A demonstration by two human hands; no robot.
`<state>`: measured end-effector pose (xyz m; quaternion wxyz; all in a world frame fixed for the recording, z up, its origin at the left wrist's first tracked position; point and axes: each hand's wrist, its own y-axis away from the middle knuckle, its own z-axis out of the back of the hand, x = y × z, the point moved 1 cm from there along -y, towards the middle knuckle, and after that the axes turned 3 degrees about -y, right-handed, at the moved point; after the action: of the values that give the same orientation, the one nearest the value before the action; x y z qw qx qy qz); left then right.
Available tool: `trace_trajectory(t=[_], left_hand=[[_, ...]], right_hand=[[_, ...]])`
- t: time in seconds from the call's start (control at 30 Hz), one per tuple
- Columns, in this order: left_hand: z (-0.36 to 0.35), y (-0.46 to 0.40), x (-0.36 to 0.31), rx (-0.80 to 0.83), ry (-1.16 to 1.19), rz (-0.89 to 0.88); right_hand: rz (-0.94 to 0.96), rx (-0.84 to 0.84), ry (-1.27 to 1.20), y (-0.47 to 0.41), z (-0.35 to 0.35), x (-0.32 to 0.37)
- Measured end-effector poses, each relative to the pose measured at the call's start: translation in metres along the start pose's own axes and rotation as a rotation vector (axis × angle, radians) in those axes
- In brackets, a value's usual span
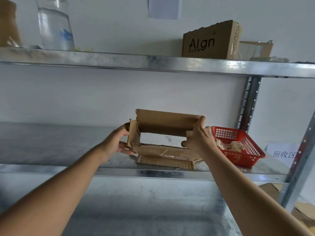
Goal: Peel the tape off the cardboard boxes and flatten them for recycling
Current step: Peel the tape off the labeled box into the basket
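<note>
While both hands, left (117, 142) and right (197, 138), grip an opened cardboard box (163, 126) on a metal shelf (68, 147), a red basket (238, 147) sits beside it against white wall (119, 94).

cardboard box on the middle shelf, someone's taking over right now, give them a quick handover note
Left hand grips the open box at its left end; right hand grips its right end.
The box stands on the middle shelf, opened through, not yet flat.
Clear tape shows on its front flap.
Red basket to the right holds scraps.
Left: peel tape, flatten; the printed box on the top shelf is still assembled.
</note>
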<state>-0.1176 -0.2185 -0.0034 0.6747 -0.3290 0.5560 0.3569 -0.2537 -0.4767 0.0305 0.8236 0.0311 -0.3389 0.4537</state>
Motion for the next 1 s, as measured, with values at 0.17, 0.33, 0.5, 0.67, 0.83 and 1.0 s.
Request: trace_trajectory(t=[0.17, 0.33, 0.5, 0.67, 0.83, 1.0], left_hand=[[0.017, 0.004, 0.012, 0.236, 0.036, 0.031], [0.005, -0.002, 0.019, 0.135, -0.345, -0.024], [0.004, -0.023, 0.019, -0.177, -0.379, -0.092], [-0.004, -0.027, 0.016, -0.282, -0.412, -0.210], [-0.014, -0.023, 0.007, -0.419, -0.224, -0.330], [-0.008, -0.014, 0.003, -0.506, -0.161, -0.272]], right_hand=[[0.022, -0.063, -0.134, -0.001, -0.001, -0.006], [0.052, -0.017, -0.200, -0.002, -0.001, -0.008], [0.115, 0.006, -0.211, 0.006, 0.011, -0.016], [0.162, 0.077, -0.191, 0.008, 0.019, -0.024], [0.193, 0.185, -0.469, 0.015, 0.034, -0.035], [0.117, 0.078, -1.009, 0.040, 0.036, -0.058]])
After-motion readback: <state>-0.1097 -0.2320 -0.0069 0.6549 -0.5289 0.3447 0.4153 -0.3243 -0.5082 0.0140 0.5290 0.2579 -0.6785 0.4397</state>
